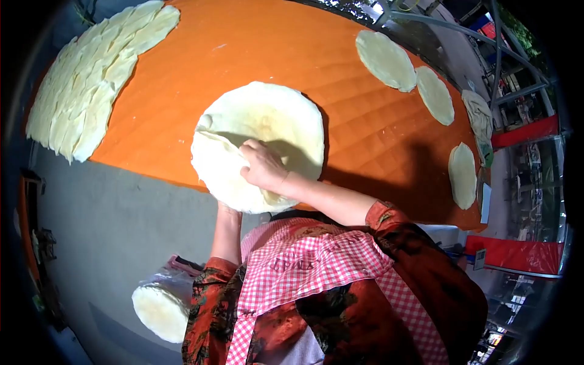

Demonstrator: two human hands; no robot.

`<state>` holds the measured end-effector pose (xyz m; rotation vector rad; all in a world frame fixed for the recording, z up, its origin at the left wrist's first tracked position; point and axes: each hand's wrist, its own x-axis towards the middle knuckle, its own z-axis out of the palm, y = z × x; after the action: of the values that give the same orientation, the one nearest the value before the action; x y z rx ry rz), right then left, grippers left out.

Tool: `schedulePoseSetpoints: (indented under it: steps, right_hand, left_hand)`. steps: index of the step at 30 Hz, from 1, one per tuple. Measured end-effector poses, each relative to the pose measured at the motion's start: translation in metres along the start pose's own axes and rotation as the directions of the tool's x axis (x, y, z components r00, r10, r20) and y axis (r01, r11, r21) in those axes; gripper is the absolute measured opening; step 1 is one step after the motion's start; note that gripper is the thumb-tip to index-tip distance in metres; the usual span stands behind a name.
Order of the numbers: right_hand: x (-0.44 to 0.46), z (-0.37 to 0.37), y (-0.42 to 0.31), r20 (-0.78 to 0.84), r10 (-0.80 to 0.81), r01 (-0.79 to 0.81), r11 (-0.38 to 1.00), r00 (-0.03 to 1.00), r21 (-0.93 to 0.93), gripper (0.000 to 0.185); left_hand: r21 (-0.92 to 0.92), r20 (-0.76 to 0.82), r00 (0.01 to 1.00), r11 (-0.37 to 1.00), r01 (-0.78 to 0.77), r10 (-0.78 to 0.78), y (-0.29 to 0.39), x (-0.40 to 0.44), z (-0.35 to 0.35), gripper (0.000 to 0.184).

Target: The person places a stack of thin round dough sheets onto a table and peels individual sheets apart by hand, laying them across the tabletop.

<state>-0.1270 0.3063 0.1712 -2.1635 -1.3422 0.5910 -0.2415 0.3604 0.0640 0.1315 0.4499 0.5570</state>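
A large round pale pad (pixel 292 115), with a thin sheet of dough (pixel 222 167) over part of it, tilts above the table's near edge. My right hand (pixel 261 165) is closed on the dough sheet near the pad's middle, where a fold or raised edge runs toward the left rim. My left forearm passes under the pad's near side; the pad hides my left hand, which holds it from below. A shadow falls across the pad's face beyond my right hand.
An orange-covered table (pixel 280 42) stretches in front of me. Overlapping thin dough sheets (pixel 91 79) cover its left end. Several single sheets, one a long oval (pixel 462 176), lie toward the right, near a crumpled cloth (pixel 477 118). Below left stands a round pale-topped bundle (pixel 161 313) in plastic.
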Motion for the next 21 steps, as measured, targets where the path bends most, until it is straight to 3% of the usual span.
schedulePoseSetpoints:
  steps: [2, 5, 7, 9, 10, 11, 12, 16, 17, 18, 19, 20, 21]
  right_hand:
    - [0.003, -0.006, -0.006, 0.069, 0.079, -0.076, 0.996, 0.994, -0.043, 0.030]
    - [0.011, 0.014, 0.015, 0.010, 0.159, -0.159, 0.978, 0.987, 0.135, 0.022]
    - [0.018, 0.003, 0.023, 0.080, 0.184, -0.200, 0.930, 0.980, 0.308, 0.018]
    - [0.033, -0.021, 0.046, -0.017, 0.238, -0.164, 0.716, 0.971, 0.679, 0.016]
    - [0.033, -0.047, 0.060, -0.245, 0.279, -0.035, 0.723, 0.928, 0.690, 0.019]
    - [0.012, -0.104, 0.063, -0.243, 0.361, -0.163, 0.797, 0.900, 0.581, 0.021]
    - [0.000, -0.139, 0.092, -0.325, 0.356, -0.007, 0.684, 0.876, 0.730, 0.020]
    - [-0.135, -0.249, 0.178, -0.552, 0.429, 0.294, 0.532, 0.714, 0.794, 0.025]
    - [-0.171, -0.274, 0.212, -0.596, 0.286, 0.375, 0.558, 0.751, 0.740, 0.029]
    - [-0.210, -0.281, 0.241, -0.692, 0.332, 0.367, 0.659, 0.641, 0.656, 0.029]
    - [-0.247, -0.287, 0.275, -0.761, 0.546, -0.047, 0.822, 0.351, 0.568, 0.029]
    - [-0.288, -0.297, 0.275, -0.641, 0.729, -0.284, 0.684, 0.240, 0.672, 0.039]
    - [-0.334, -0.280, 0.333, -0.651, 0.741, -0.097, 0.668, 0.164, 0.737, 0.053]
  left_hand:
    - [0.061, -0.054, 0.998, 0.998, -0.012, 0.016, 0.004, -0.006, -0.004, 0.054]
    - [0.100, -0.082, 0.996, 0.994, 0.043, -0.034, 0.002, -0.001, -0.030, 0.057]
    - [0.104, -0.086, 0.994, 0.992, 0.077, -0.068, 0.001, 0.000, -0.037, 0.057]
    - [0.118, -0.081, 0.992, 0.987, 0.110, -0.101, 0.003, 0.002, -0.038, 0.057]
    - [0.132, -0.080, 0.989, 0.982, 0.134, -0.124, 0.003, 0.003, -0.036, 0.058]
    - [0.144, -0.073, 0.986, 0.977, 0.160, -0.150, 0.000, 0.005, -0.032, 0.058]
    - [0.162, -0.081, 0.984, 0.972, 0.170, -0.159, 0.001, 0.004, -0.030, 0.058]
    - [0.197, -0.133, 0.980, 0.965, 0.174, -0.149, 0.005, -0.006, -0.030, 0.059]
    - [0.214, -0.147, 0.979, 0.961, 0.173, -0.143, 0.008, -0.005, -0.023, 0.059]
    - [0.216, -0.157, 0.978, 0.962, 0.170, -0.137, 0.008, -0.008, -0.021, 0.059]
    - [0.219, -0.170, 0.976, 0.961, 0.170, -0.133, 0.011, -0.012, -0.021, 0.060]
    - [0.222, -0.183, 0.975, 0.961, 0.167, -0.128, 0.013, -0.016, -0.020, 0.060]
    - [0.227, -0.199, 0.973, 0.960, 0.163, -0.118, 0.016, -0.020, -0.022, 0.060]
